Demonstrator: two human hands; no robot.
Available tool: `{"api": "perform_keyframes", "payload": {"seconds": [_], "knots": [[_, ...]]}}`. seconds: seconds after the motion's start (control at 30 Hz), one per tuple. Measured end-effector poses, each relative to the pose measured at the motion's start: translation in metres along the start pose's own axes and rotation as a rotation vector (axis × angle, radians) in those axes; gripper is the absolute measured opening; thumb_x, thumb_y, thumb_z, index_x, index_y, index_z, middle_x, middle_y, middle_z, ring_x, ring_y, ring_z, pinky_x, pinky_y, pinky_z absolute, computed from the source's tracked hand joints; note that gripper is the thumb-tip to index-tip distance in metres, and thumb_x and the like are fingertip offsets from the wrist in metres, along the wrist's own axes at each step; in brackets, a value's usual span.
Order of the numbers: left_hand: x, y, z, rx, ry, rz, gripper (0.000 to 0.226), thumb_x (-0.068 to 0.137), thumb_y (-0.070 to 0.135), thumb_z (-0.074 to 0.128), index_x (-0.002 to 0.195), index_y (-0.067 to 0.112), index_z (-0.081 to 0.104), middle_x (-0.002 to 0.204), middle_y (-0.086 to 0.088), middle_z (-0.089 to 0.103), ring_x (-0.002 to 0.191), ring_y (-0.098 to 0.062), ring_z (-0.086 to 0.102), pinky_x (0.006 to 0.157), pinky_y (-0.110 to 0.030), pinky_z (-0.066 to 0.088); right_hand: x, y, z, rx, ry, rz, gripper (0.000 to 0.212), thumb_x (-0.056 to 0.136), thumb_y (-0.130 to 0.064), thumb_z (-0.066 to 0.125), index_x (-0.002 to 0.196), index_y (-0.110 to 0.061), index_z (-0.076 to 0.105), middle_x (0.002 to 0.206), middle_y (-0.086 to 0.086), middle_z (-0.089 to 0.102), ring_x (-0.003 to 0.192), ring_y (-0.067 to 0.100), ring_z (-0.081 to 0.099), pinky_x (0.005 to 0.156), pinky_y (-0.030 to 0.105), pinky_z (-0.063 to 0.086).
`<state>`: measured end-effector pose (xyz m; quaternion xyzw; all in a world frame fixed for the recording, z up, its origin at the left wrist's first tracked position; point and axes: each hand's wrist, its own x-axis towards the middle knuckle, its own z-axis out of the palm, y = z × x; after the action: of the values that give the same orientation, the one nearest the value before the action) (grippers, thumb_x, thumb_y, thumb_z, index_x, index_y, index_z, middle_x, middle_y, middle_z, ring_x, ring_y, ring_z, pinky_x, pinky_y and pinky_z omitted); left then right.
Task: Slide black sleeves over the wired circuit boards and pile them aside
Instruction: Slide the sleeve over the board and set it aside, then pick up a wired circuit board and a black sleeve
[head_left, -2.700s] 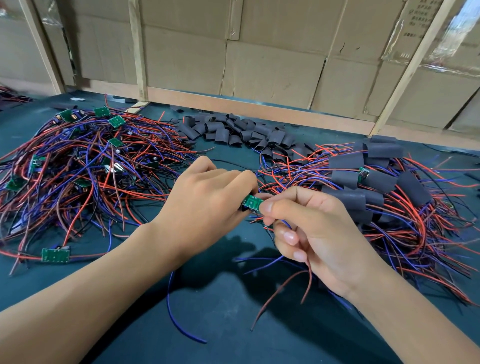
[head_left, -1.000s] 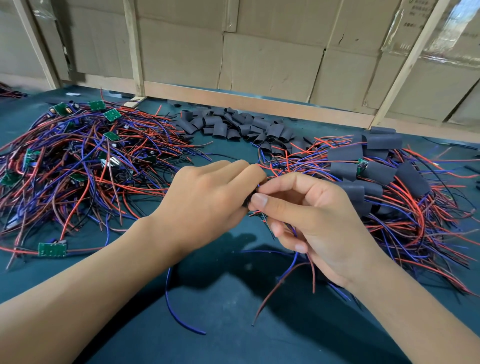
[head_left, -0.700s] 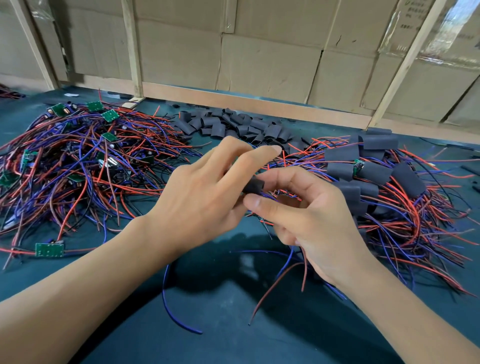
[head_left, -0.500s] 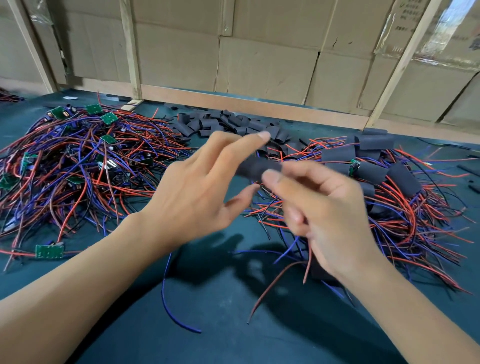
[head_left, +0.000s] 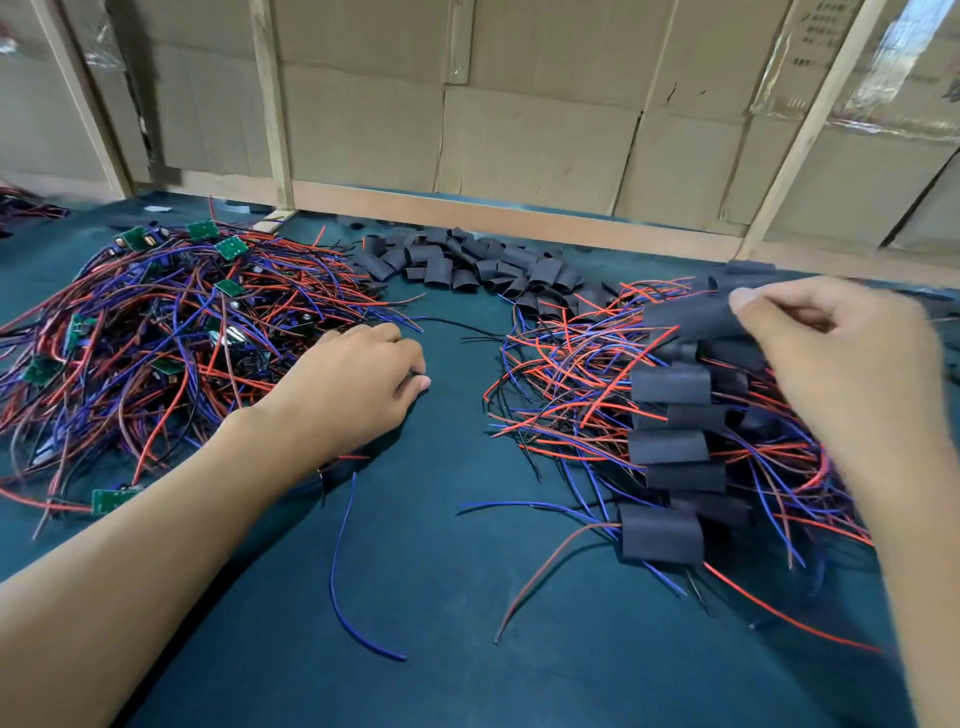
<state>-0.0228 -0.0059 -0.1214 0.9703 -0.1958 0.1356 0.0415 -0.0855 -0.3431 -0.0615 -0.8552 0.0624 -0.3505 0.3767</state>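
My right hand (head_left: 852, 364) was over the finished pile (head_left: 691, 426) at the right, thumb and fingers pinching the end of one sleeved board (head_left: 685, 319), which hung just above the pile's far part. My left hand (head_left: 358, 384) lay knuckles up on the mat (head_left: 415, 597), fingers curled under and holding nothing I could see, its far edge against the near edge of the bare tangle (head_left: 171, 332).

In the finished pile I could count about eight sleeved boards in a rough column, their red, blue and black wires fanning left; more may have lain hidden under my wrist. The tangle at the left showed about eight green boards (head_left: 231, 248) among the wires, others buried. Between the two piles, at the far edge, sat a heap of empty sleeves (head_left: 467, 265), too many and too overlapped to count, some thirty or more. One loose blue wire (head_left: 340, 561) curved across the mat near my left forearm.
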Motion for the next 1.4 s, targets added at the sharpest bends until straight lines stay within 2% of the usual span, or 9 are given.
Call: {"api": "perform_keyframes", "payload": {"seconds": [0.1,0.2,0.37,0.5,0.6,0.73,0.97,1.23,1.4], "knots": [[0.000,0.000,-0.005,-0.043,-0.004,-0.005,0.022,0.099,0.038,0.050,0.112,0.027,0.064,0.094,0.008,0.050,0.103,-0.023,0.058,0.086,-0.036,0.042,-0.004,-0.001,0.010,-0.203,0.058,-0.084,0.026,0.091,-0.045,0.063,0.103,-0.025,0.075,0.101,0.002,0.070,0.092,0.019,0.063,0.088,0.030,0.043],[0.000,-0.002,-0.017,-0.026,0.011,-0.070,0.037,0.089,0.046,0.046,0.120,0.033,0.062,0.100,0.010,0.056,0.111,-0.023,0.055,0.095,-0.041,0.041,-0.009,-0.007,0.018,-0.222,0.148,-0.205,0.032,0.094,-0.033,0.064,0.120,-0.016,0.069,0.119,0.014,0.061,0.106,0.038,0.061,0.101,0.047,0.045],[-0.006,-0.014,-0.024,0.089,-0.010,-0.143,0.052,0.079,0.036,0.059,0.130,0.029,0.058,0.126,-0.004,0.047,0.117,-0.031,0.041,0.102,-0.047,0.039,-0.032,-0.024,0.035,-0.053,0.233,-0.632,0.015,0.097,-0.012,0.064,0.103,-0.004,0.075,0.100,0.013,0.069,0.092,0.036,0.065,0.088,0.050,0.051],[-0.005,-0.013,-0.019,-0.025,0.127,-0.164,0.068,0.076,0.005,0.065,0.141,0.018,0.049,0.136,-0.016,0.034,0.115,-0.039,0.035,0.103,-0.052,0.039,-0.053,-0.035,0.053,0.102,0.017,-0.811,0.011,0.094,-0.003,0.067,0.100,-0.002,0.077,0.092,0.009,0.070,0.079,0.025,0.066,0.078,0.048,0.053],[-0.003,-0.010,-0.020,-0.105,0.269,-0.200,0.066,0.076,-0.002,0.061,0.139,0.012,0.048,0.133,-0.021,0.036,0.110,-0.042,0.038,0.101,-0.054,0.038,-0.064,-0.037,0.063,0.133,-0.103,-0.841,0.011,0.092,-0.002,0.070,0.099,-0.004,0.078,0.092,0.007,0.072,0.079,0.023,0.067,0.079,0.045,0.053],[-0.007,-0.011,-0.015,0.133,0.381,-0.407,0.068,0.082,0.021,0.065,0.142,0.003,0.037,0.123,-0.030,0.043,0.107,-0.046,0.043,0.085,-0.056,0.041,-0.069,-0.038,0.067,0.141,-0.181,-0.846,0.012,0.092,-0.004,0.069,0.099,-0.005,0.078,0.089,0.007,0.071,0.072,0.025,0.066,0.075,0.043,0.054],[-0.005,-0.020,-0.010,0.294,0.033,-0.367,0.025,0.096,0.037,0.047,0.088,0.015,0.058,0.100,-0.007,0.066,0.096,-0.033,0.060,0.086,-0.042,0.033,-0.071,-0.038,0.069,0.159,-0.284,-0.801,0.013,0.093,-0.003,0.068,0.101,-0.006,0.077,0.085,0.005,0.067,0.069,0.026,0.062,0.068,0.041,0.052],[-0.001,-0.022,-0.008,0.189,-0.053,-0.170,0.024,0.099,0.042,0.051,0.100,0.021,0.065,0.109,-0.001,0.058,0.110,-0.029,0.055,0.090,-0.043,0.037,-0.074,-0.039,0.070,0.174,-0.318,-0.777,0.013,0.092,-0.002,0.068,0.100,-0.006,0.077,0.085,0.005,0.069,0.069,0.024,0.064,0.065,0.038,0.053],[0.001,-0.027,-0.015,0.005,-0.147,-0.168,0.012,0.091,0.011,0.059,0.095,0.022,0.062,0.102,0.002,0.047,0.105,-0.028,0.053,0.085,-0.037,0.032,-0.075,-0.040,0.070,0.179,-0.331,-0.751,0.013,0.093,-0.002,0.069,0.100,-0.007,0.077,0.086,0.004,0.070,0.071,0.023,0.065,0.066,0.036,0.053]]}}
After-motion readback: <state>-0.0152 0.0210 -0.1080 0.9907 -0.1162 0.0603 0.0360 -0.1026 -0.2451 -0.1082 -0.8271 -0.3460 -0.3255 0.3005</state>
